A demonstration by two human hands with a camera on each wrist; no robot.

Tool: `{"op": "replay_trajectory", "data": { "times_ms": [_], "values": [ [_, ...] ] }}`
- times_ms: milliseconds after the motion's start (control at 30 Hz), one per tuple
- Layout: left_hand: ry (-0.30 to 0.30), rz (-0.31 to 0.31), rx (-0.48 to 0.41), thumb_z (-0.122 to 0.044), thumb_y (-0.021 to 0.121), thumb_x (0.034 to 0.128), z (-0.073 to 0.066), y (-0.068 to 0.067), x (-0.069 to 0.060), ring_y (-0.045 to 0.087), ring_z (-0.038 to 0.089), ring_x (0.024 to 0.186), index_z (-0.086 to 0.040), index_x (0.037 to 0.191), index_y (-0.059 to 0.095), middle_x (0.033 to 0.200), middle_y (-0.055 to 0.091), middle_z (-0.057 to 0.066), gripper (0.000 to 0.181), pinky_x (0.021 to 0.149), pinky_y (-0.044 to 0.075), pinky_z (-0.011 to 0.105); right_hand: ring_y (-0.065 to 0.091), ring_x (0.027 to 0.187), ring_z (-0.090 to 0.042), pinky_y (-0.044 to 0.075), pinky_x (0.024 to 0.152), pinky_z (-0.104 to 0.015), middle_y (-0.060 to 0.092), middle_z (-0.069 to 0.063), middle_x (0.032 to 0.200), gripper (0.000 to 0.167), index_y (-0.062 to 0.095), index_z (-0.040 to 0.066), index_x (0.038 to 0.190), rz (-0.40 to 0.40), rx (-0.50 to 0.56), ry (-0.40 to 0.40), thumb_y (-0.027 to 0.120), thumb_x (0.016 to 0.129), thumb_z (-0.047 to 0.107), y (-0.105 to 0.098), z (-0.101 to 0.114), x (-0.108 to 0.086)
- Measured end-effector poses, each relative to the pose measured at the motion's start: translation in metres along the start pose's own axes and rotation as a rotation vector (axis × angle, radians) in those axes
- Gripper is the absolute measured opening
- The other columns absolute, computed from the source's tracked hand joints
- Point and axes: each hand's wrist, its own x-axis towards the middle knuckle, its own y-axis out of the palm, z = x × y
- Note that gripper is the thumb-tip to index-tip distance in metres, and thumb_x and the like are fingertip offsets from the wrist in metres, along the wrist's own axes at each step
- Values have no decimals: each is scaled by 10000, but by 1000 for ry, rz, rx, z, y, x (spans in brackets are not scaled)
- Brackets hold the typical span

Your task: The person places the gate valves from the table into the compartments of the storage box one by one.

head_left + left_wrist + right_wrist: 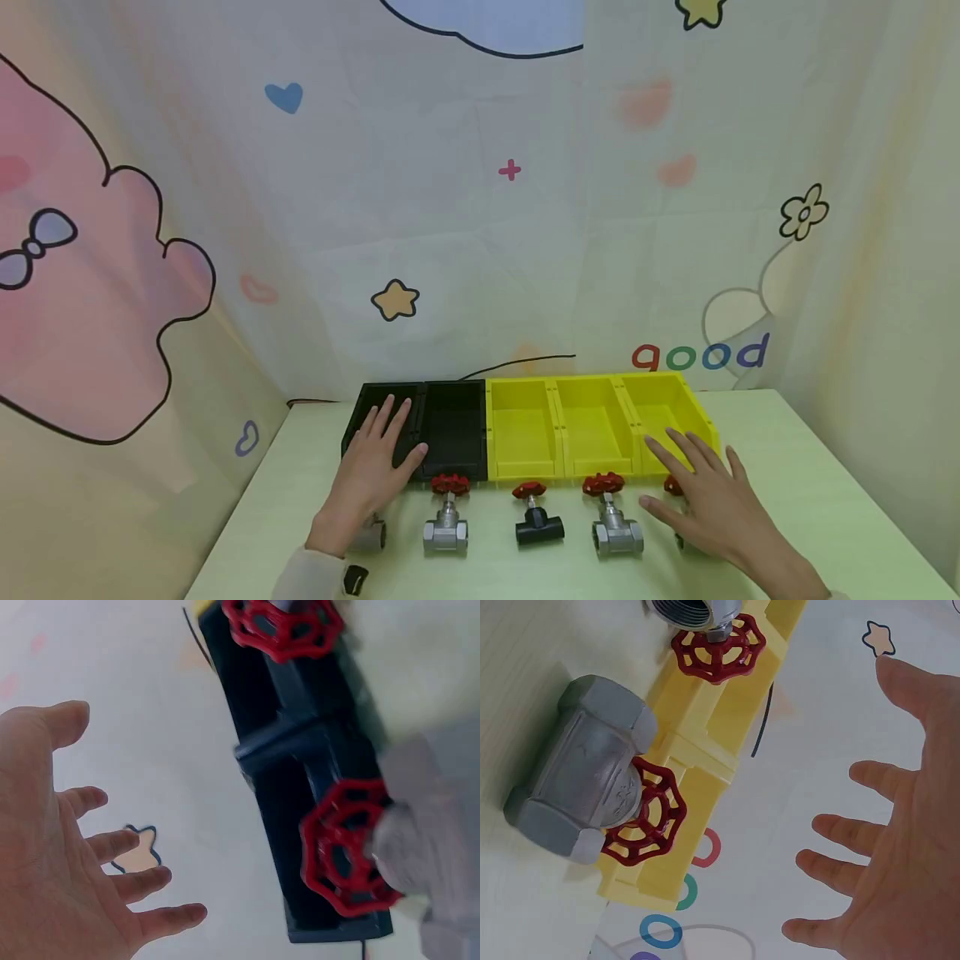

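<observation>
My left hand hovers with spread fingers above the leftmost gate valve and the left black bin. In the left wrist view that valve's red handwheel stands apart from my palm. My right hand, fingers also straight and spread, is over the rightmost valve, partly hiding it; its grey body shows in the right wrist view. Between my hands stand a metal valve, a smaller black-bodied valve and another metal valve, all with red handwheels. Neither hand holds anything.
Behind the valves runs a row of bins: black ones at left, including a second black bin, then yellow bins at right. They stand on a pale table. A printed curtain hangs behind, with a thin black cable before it.
</observation>
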Motion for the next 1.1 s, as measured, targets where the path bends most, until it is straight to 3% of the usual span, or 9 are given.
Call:
{"op": "replay_trajectory", "data": {
  "times_ms": [200, 400, 800, 1100],
  "values": [
    [-41, 38, -49, -543, 524, 964, 17, 4, 2, 134, 392, 1518, -260, 1594, 144, 1669, 89, 88, 788, 1100, 309, 642, 338, 1357, -495, 142, 1037, -783, 386, -218, 1517, 876, 454, 230, 1476, 6, -8, 13, 551, 796, 774, 5, -6, -4],
    [-74, 30, -127, -439, 575, 971, 33, 7, 3, 182, 411, 1498, -207, 1592, 168, 1656, 125, 130, 778, 998, 417, 629, 397, 1314, -502, 177, 1016, -791, 436, -221, 1480, 876, 483, 223, 1456, 8, -35, 14, 542, 789, 787, 8, -10, -8],
    [-153, 53, -173, -324, 571, 988, 67, 13, 9, 250, 492, 1440, -115, 1587, 151, 1625, 131, 233, 761, 1063, 338, 656, 423, 1270, -534, 187, 1000, -794, 495, -242, 1419, 834, 527, 202, 1413, 61, -35, 47, 721, 738, 652, 10, -22, -12],
    [-216, 71, -167, -292, 559, 991, 82, 15, 11, 298, 516, 1407, -71, 1580, 146, 1601, 171, 277, 752, 1062, 338, 657, 532, 1173, -486, 347, 934, -749, 563, -206, 1349, 801, 586, 181, 1363, 146, -53, 59, 762, 714, 617, 16, -29, -13]
  ]
}}
